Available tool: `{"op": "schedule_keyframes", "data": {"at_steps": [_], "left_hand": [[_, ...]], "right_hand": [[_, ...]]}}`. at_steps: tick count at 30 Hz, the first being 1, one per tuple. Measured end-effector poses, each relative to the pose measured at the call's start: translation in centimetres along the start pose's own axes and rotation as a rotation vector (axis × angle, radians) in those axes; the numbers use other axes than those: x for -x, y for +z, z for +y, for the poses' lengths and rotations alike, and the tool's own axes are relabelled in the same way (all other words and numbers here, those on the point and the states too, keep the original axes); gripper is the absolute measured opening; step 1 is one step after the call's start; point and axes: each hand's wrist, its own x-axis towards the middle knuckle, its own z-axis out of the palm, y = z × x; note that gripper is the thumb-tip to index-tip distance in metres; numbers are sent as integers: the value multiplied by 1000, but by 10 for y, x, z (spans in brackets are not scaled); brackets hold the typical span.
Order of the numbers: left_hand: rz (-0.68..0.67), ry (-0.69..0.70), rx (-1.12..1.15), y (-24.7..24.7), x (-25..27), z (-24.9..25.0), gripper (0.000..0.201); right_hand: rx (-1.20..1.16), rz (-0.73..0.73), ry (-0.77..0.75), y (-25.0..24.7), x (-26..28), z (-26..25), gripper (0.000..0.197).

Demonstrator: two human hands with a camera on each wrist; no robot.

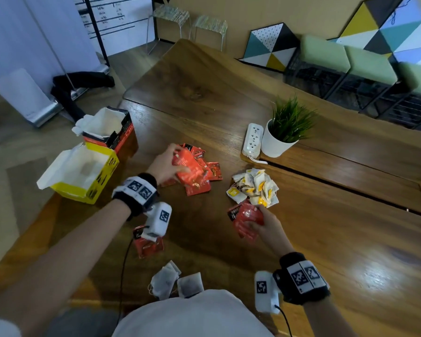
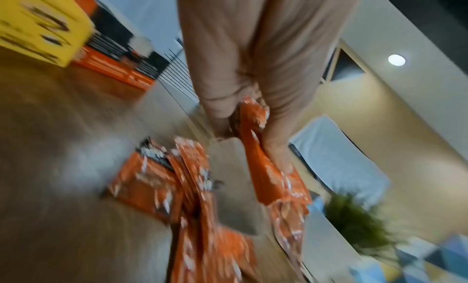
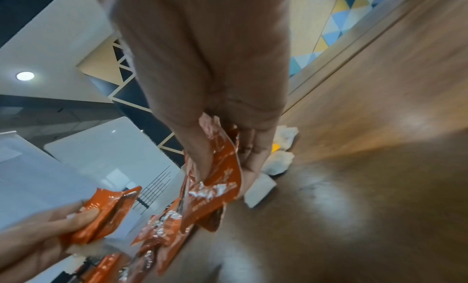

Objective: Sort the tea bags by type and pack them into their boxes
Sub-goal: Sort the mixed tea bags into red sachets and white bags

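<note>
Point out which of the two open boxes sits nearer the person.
The yellow box, at the table's left edge. The orange and black box stands just behind it, farther away. Both are open, lined with white paper.

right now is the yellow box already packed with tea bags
No: in the head view the open yellow box shows only its white liner, and the yellow-tagged tea bags lie heaped on the table.

Long dark wooden table (image 1: pixel 204 76) with glossy top, seam across middle. Pale wood-plank floor (image 1: pixel 7 147). Far right – bench with pale green cushions (image 1: pixel 365 62) on black wire frames. Geometric panels (image 1: pixel 270 46) in yellow, teal, grey, white lean against tan wall. Two clear stools (image 1: pixel 190 20) at far end. White potted grass plant (image 1: pixel 282 132) beside white power strip (image 1: pixel 252 139). Round ceiling light (image 3: pixel 24 76) on.
</note>
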Motion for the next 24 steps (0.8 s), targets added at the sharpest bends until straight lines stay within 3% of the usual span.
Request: {"op": "schedule_keyframes", "data": {"at_steps": [3, 5, 9, 12, 16, 21, 24], "left_hand": [[194, -143, 65, -22, -25, -9, 68], [246, -211, 62, -27, -39, -14, 70], [189, -277, 251, -29, -56, -19, 63], [115, -298, 423, -29, -61, -28, 71], [59, -251, 48, -22, -63, -39, 59], [103, -173, -358, -44, -53, -62, 54], [-8, -158, -496, -54, -39, -85, 49]], "right_hand": [[-45, -64, -69, 5, -32, -39, 52], [-42, -56, -104, 11, -62, -70, 48], [-205, -48, -68, 25, -121, -116, 39], [-289, -6, -51, 36, -146, -135, 27], [-233, 43, -28, 61, -160, -134, 36], [239, 7, -151, 86, -163, -118, 50], [451, 98, -276, 82, -152, -117, 52]]}}
